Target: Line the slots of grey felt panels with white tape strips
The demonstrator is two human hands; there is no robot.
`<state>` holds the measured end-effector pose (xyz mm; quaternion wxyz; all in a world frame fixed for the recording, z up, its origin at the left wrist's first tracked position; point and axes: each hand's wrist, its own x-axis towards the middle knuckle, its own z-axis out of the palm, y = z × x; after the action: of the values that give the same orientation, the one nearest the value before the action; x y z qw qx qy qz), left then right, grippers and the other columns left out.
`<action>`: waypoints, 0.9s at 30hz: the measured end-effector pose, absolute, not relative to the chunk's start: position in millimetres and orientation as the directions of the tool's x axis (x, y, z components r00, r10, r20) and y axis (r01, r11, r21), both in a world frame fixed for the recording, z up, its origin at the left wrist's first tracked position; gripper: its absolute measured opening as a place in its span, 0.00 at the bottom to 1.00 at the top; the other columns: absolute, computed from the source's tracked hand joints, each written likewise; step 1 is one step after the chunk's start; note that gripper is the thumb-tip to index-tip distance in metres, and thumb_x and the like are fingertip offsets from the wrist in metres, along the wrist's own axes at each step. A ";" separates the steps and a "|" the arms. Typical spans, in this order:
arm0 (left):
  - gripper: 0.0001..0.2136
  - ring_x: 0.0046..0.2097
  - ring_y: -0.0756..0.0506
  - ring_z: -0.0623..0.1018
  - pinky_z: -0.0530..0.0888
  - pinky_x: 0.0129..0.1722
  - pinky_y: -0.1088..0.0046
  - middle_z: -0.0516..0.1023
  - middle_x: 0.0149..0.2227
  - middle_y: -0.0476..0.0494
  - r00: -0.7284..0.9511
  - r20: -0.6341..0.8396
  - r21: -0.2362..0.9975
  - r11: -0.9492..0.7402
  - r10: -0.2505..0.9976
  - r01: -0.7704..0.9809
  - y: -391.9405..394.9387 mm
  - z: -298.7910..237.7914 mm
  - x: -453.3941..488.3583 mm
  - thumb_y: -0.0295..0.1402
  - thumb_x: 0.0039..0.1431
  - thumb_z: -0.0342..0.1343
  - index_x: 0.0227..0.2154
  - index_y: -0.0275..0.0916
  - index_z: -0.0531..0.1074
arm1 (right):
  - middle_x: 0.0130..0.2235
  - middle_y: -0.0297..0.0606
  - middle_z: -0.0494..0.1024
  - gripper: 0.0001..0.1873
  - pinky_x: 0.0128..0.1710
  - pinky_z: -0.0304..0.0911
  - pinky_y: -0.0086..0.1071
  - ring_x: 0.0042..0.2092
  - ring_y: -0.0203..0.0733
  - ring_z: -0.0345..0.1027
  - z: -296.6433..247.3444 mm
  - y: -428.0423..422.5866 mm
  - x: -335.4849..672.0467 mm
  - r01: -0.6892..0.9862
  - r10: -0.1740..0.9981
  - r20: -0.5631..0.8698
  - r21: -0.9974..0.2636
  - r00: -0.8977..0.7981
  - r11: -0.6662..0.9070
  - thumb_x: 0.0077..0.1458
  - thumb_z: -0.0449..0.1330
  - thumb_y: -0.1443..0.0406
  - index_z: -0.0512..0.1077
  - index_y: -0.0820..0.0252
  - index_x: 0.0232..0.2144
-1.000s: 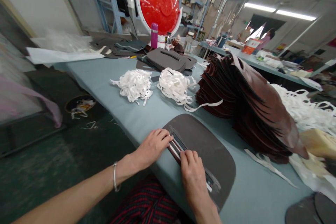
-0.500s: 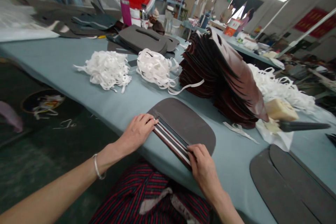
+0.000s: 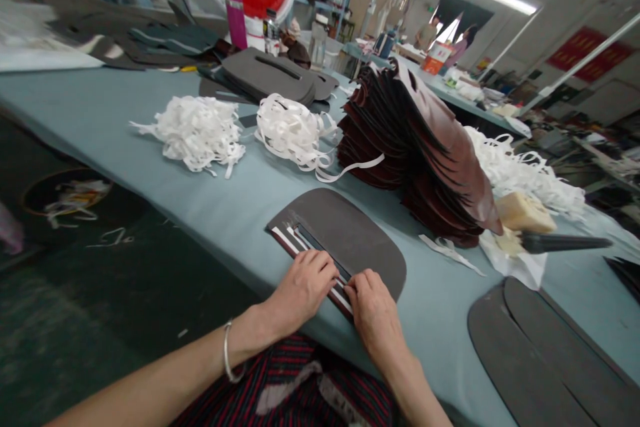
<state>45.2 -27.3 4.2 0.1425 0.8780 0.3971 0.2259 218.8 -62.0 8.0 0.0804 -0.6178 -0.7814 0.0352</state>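
While half curled, the left hand [image 3: 307, 283] and right hand [image 3: 374, 310] touch the panel [image 3: 345, 230].

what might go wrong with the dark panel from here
The near edge of the gray panel lies close to the table's front edge, so a tug from the left hand or right hand might drag it over.
The white strips beside its slot could end up crooked if pressed unevenly.
The tall brown stack behind might slump onto it.

A slotted grey panel [image 3: 350, 230] lies flat on the table [image 3: 230, 213].
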 end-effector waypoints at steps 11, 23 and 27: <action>0.05 0.43 0.44 0.67 0.66 0.46 0.61 0.67 0.38 0.45 0.542 0.280 0.496 -0.603 0.792 0.625 -25.6 -5.7 44.3 0.31 0.64 0.48 0.36 0.39 0.67 | 0.32 0.34 0.68 0.09 0.36 0.60 0.31 0.34 0.39 0.63 6.9 -59.6 234.1 0.870 0.990 0.067 -0.473 -0.120 0.138 0.64 0.46 0.66 0.62 0.57 0.31; 0.05 0.43 0.44 0.66 0.66 0.46 0.61 0.67 0.38 0.45 0.543 0.266 0.487 -0.597 0.796 0.637 -25.1 -2.7 43.6 0.30 0.64 0.47 0.36 0.39 0.67 | 0.33 0.37 0.70 0.11 0.37 0.59 0.32 0.35 0.39 0.65 31.4 -50.9 229.2 0.955 0.958 -0.117 -0.179 -0.261 0.239 0.63 0.51 0.63 0.66 0.58 0.27; 0.05 0.42 0.44 0.67 0.67 0.45 0.63 0.68 0.38 0.45 0.540 0.279 0.472 -0.603 0.794 0.643 -25.7 -2.5 44.2 0.30 0.64 0.47 0.35 0.39 0.67 | 0.33 0.35 0.69 0.13 0.37 0.59 0.33 0.34 0.39 0.64 36.2 -53.9 243.4 0.939 0.941 -0.137 -0.198 -0.309 0.280 0.62 0.52 0.61 0.67 0.58 0.27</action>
<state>44.2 -25.7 -2.5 0.1584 0.8631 0.4164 0.2380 243.4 -53.9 36.2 0.0033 -0.5877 -0.8000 0.1210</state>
